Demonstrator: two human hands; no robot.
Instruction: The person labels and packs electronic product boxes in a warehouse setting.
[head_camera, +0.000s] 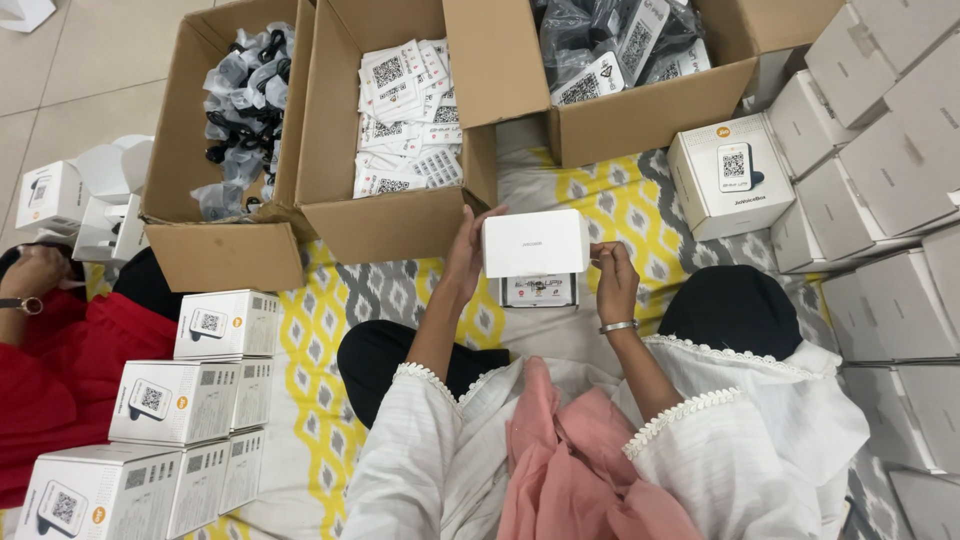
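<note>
Here, the left hand (465, 255) is pressed flat against the left side of a small white rectangular cardboard box (535, 243), fingers extended along its edge, while the right hand (613, 280) grips the box's right side with fingers curled in close, a silver bangle (618, 326) on its wrist. The box is held between both hands, just above the lap, over a yellow, grey and white patterned cloth (610, 200). Right beneath it, a smaller printed white insert (539, 291) shows, touching the box's lower edge; whether either hand grips it cannot be told.

Ahead stand three open brown cardboard cartons: one with black bagged cables (243, 100), one with white printed cards (405, 115), one with dark plastic-wrapped packets (610, 45). Stacked white printed boxes (195, 400) sit to the left, near another person's red sleeve (60, 350).
</note>
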